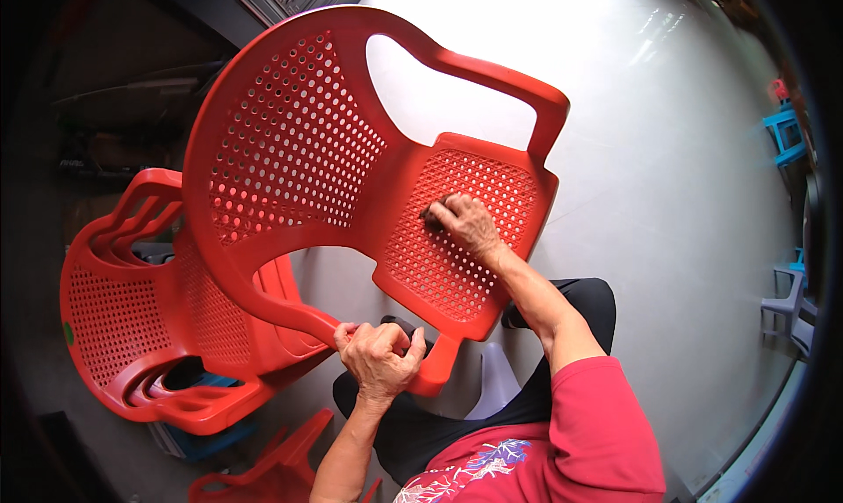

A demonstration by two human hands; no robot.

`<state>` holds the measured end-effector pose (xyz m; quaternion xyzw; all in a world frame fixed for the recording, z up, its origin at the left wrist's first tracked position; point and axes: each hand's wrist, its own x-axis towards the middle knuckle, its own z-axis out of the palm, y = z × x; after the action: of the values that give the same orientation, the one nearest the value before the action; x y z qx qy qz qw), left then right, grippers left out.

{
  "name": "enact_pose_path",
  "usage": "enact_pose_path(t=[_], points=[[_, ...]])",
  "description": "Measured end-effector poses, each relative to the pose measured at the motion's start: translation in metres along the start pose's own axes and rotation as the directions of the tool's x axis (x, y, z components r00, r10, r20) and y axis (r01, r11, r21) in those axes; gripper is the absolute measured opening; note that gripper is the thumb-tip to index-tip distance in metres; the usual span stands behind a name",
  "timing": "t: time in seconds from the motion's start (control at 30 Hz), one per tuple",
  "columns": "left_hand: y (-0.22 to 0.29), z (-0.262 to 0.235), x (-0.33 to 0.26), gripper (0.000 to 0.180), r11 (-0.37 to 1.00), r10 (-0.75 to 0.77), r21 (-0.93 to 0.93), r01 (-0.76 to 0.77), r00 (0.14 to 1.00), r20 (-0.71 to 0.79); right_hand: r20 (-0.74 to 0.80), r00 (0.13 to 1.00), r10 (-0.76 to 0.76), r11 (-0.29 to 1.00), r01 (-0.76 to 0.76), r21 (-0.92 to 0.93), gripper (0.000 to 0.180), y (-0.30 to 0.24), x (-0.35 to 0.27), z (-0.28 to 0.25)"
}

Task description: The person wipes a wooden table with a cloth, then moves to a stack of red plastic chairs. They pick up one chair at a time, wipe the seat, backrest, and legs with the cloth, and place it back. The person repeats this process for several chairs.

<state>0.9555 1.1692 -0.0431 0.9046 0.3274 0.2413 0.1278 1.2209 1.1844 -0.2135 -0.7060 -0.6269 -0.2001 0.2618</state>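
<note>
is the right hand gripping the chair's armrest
No, the right hand presses a small dark thing onto the perforated seat of the red chair, while the left hand grips the armrest.

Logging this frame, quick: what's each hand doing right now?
Left hand: closed around the red chair's armrest.
Right hand: fingers curled, pressing a small dark thing on the seat; what it is cannot be told.

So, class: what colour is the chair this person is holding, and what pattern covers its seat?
The chair is red; its seat has a grid of small holes, clearest in the head view.
</note>
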Motion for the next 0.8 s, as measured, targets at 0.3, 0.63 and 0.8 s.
enact_pose_path(t=[0.3,0.63,0.8], points=[[-0.002,-0.003,0.0,0.036,0.999,-0.041,-0.021,0.042,0.999,0.033,-0.35,0.774,0.528,0.781,-0.605,-0.158,0.043,0.014,0.089,0.06],[-0.001,-0.003,0.004,0.034,1.0,-0.015,0.002,0.015,1.0,0.017,0.145,0.989,-0.024,0.935,-0.029,0.354,0.054,-0.104,0.038,0.054],[0.0,-0.004,0.005,0.032,1.0,-0.012,0.025,0.011,1.0,0.024,0.217,0.908,-0.358,0.871,0.241,0.427,0.04,-0.093,-0.004,0.006]])
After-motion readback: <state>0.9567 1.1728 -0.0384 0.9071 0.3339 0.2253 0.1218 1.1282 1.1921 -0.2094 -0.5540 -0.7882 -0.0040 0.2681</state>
